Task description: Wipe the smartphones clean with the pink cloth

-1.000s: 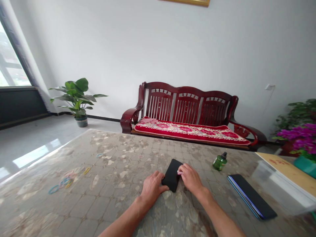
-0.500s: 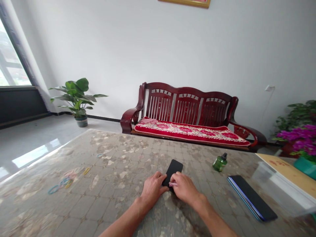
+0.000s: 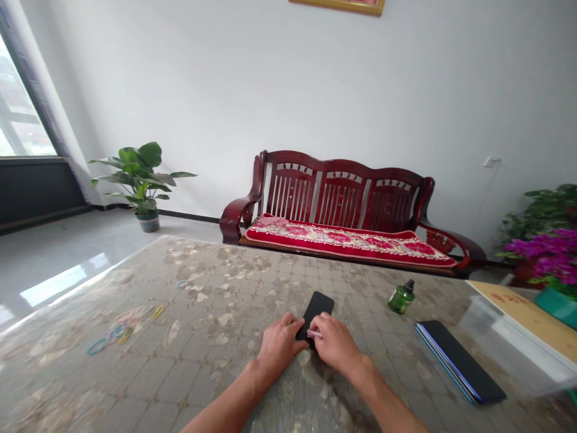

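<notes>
A black phone-like slab [image 3: 318,305] lies flat on the patterned tablecloth, its near end partly hidden by both hands. My left hand [image 3: 280,341] grips its left edge between thumb and fingers. Over its lower right part is my right hand [image 3: 332,340], closed on a small pinkish object [image 3: 314,334] that touches or hovers just above the black surface. What this small object is cannot be made out.
To the right stand a green bottle [image 3: 402,297], a stack of dark flat devices [image 3: 464,361] and a clear plastic box [image 3: 491,337]. Several coloured rings [image 3: 119,332] lie at left. Beyond the table is a red wooden bench [image 3: 342,198].
The pinkish object in my right hand has shifted slightly up and left and changed its tilt. My left hand and the black slab stay in place.
</notes>
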